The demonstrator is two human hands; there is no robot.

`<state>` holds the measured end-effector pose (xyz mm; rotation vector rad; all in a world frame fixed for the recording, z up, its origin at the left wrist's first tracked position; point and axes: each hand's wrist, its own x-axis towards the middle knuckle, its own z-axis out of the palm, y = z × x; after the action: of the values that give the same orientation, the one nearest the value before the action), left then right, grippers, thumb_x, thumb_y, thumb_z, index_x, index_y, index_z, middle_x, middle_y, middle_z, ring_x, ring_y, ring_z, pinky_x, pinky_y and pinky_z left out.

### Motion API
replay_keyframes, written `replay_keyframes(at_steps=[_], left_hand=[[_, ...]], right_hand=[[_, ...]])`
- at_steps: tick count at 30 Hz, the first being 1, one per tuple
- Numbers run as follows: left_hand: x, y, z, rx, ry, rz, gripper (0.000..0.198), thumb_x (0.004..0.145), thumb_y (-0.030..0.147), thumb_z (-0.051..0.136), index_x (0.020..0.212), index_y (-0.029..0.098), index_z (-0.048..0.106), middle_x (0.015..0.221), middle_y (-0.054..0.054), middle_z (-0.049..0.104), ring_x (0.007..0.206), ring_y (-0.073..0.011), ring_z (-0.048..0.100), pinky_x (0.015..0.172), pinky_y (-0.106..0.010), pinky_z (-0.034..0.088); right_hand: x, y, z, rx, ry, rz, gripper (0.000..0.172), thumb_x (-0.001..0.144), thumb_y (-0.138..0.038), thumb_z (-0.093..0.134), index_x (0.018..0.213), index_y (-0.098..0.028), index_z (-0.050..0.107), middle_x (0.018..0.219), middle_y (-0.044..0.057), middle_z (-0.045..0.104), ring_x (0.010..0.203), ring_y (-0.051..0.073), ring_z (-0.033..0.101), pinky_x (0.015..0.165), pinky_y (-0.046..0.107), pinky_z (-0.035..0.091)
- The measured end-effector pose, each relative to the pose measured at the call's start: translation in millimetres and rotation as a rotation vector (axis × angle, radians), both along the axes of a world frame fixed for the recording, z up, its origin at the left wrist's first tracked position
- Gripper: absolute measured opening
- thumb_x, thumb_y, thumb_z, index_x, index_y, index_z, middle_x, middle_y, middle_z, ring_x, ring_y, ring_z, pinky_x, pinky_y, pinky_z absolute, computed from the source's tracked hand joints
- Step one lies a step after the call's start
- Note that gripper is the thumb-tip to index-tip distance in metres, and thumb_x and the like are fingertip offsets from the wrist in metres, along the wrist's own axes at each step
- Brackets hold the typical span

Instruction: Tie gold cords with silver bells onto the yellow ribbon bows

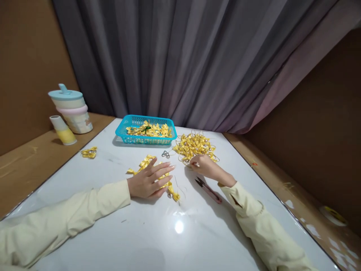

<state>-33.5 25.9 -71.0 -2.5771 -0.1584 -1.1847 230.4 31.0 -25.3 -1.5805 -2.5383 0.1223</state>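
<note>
My left hand (152, 178) is spread over a row of yellow ribbon bows (145, 162), its fingers stretched to the right. Past the fingers, the end bow (175, 195) lies beside a small silver bell and a thin loop of thread. At the near edge of a heap of yellow bows with cords and bells (194, 145), my right hand (201, 165) has its fingers pinched together. What sits in that pinch is too small to make out. Pink-handled thread snips (210, 191) lie just below the right hand. Several loose silver bells (166, 154) rest between the hands.
Behind, a blue plastic basket (121, 131) holds more yellow bows. A small bunch of bows (89, 152) lies at the table's left. A lidded cup (70, 109) and a yellow-and-white tube (62, 130) stand on the brown ledge. A tape roll (333, 216) lies right. A grey curtain (169, 56) hangs behind.
</note>
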Motion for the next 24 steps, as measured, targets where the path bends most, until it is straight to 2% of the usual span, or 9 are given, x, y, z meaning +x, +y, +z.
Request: replay_keyframes(at_steps=[4,7,9,11,13,15,18,21,24], left_hand=[[-2,0,-2.3,-0.397,0.145,-0.026,0.030,0.079,0.015,0.054,0.108,0.021,0.056,0.118,-0.012,0.061,0.121,-0.0280,0.048,0.108,-0.050,0.025],[-1,0,0.1,-0.702,0.113,-0.095,0.027,0.078,0.016,0.054,0.105,0.020,0.059,0.119,-0.014,0.060,0.122,-0.0296,0.047,0.108,-0.051,0.026],[0,1,1.1,-0.740,0.073,-0.157,0.027,0.078,0.015,0.054,0.104,0.018,0.060,0.121,-0.015,0.059,0.124,-0.0296,0.045,0.107,-0.050,0.030],[0,1,1.4,-0.672,0.083,-0.207,0.026,0.079,0.012,0.052,0.103,0.018,0.060,0.120,-0.016,0.059,0.123,-0.0283,0.047,0.103,-0.047,0.037],[-1,-2,1.8,-0.622,0.093,-0.223,0.025,0.079,0.011,0.051,0.102,0.018,0.060,0.116,-0.016,0.062,0.115,-0.0265,0.054,0.096,-0.043,0.042],[1,-7,2.9,-0.688,0.055,-0.182,0.021,0.081,0.014,0.050,0.099,0.017,0.061,0.104,-0.016,0.066,0.101,-0.0246,0.060,0.087,-0.039,0.047],[6,-13,6.0,-1.090,-0.013,-0.126,0.020,0.087,0.024,0.047,0.098,0.015,0.061,0.079,-0.011,0.068,0.071,-0.0189,0.063,0.069,-0.032,0.050],[12,-11,9.3,-1.626,0.009,-0.282,0.030,0.088,0.035,0.050,0.104,0.013,0.060,0.072,-0.007,0.067,0.055,-0.0138,0.059,0.056,-0.027,0.047],[14,-3,11.3,-1.954,-0.114,-0.452,0.032,0.082,0.036,0.061,0.102,0.011,0.062,0.075,-0.007,0.066,0.059,-0.0128,0.059,0.058,-0.024,0.045]], right_hand=[[10,-3,15.0,-0.026,0.187,-0.031,0.016,0.076,-0.009,0.053,0.073,-0.014,0.068,0.075,0.006,0.070,0.070,0.015,0.062,0.067,0.024,0.043],[13,-3,23.7,-0.039,0.316,-0.069,0.013,0.077,-0.015,0.056,0.076,-0.014,0.069,0.077,0.006,0.071,0.072,0.017,0.064,0.069,0.026,0.045],[12,-3,27.4,-0.047,0.396,-0.103,0.013,0.076,-0.021,0.060,0.076,-0.014,0.070,0.078,0.006,0.072,0.073,0.018,0.065,0.069,0.028,0.046],[9,-5,30.9,-0.048,0.459,-0.132,0.016,0.076,-0.026,0.062,0.076,-0.014,0.071,0.079,0.007,0.072,0.075,0.019,0.066,0.070,0.029,0.047],[3,-9,35.3,-0.060,0.555,-0.152,0.020,0.076,-0.032,0.063,0.078,-0.014,0.072,0.081,0.007,0.072,0.078,0.019,0.066,0.070,0.029,0.047],[-4,-16,39.6,-0.118,0.758,-0.138,0.021,0.074,-0.034,0.066,0.079,-0.015,0.071,0.086,0.007,0.072,0.082,0.019,0.065,0.073,0.030,0.048],[-19,-26,41.6,-0.244,1.088,-0.037,0.015,0.069,-0.031,0.073,0.074,-0.017,0.071,0.090,0.006,0.071,0.089,0.018,0.064,0.079,0.030,0.048],[-36,-34,34.5,-0.392,1.187,0.058,0.011,0.069,-0.028,0.074,0.074,-0.017,0.072,0.091,0.005,0.070,0.087,0.016,0.063,0.075,0.028,0.048],[-50,-39,21.8,-0.578,1.221,0.089,0.012,0.068,-0.027,0.075,0.075,-0.017,0.072,0.088,0.005,0.070,0.076,0.013,0.063,0.066,0.026,0.049]])
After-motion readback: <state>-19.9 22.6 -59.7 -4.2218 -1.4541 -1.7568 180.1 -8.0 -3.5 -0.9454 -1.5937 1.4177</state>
